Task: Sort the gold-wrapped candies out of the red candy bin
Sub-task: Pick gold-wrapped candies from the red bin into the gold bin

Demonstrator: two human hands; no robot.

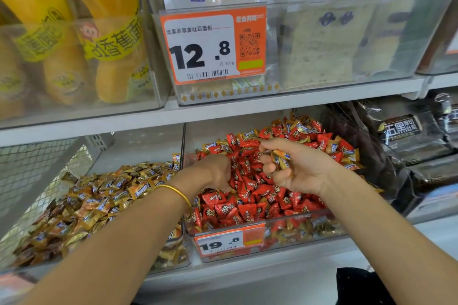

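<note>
A clear bin (292, 238) on the lower shelf is heaped with red-wrapped candies (250, 205), with gold-wrapped candies (332, 146) scattered along its back and right side. My right hand (297, 166) hovers over the pile, palm up, its fingers curled round a few gold-wrapped candies (281, 157). My left hand (218, 171), with a gold bangle on the wrist, is dug into the red candies, its fingertips hidden among them. To the left, a second clear bin (173, 255) is filled with gold-wrapped candies (99, 195).
A price tag reading 19.8 (229, 240) hangs on the red bin's front. The shelf above (247, 109) carries clear bins of packaged bread with a 12.8 tag (213, 44). Dark packaged goods (409, 136) crowd the right side. A wire mesh panel (37, 161) stands at far left.
</note>
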